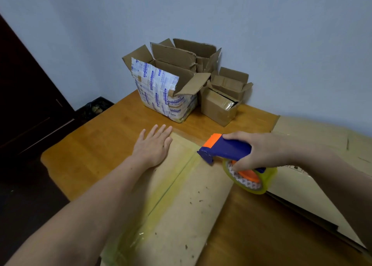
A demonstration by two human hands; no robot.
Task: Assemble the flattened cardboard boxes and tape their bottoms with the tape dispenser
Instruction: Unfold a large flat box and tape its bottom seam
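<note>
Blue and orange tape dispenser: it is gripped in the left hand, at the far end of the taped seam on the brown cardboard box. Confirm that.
Wrong hand. The head view shows the right hand gripping the blue and orange tape dispenser, at the far end of the taped seam on the brown cardboard box. The left hand lies flat at that box's far left edge.

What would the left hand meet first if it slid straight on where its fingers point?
The left hand lies flat on the box being taped. Straight ahead, after a bare strip of table, it would probably meet the open box wrapped in printed tape.
</note>
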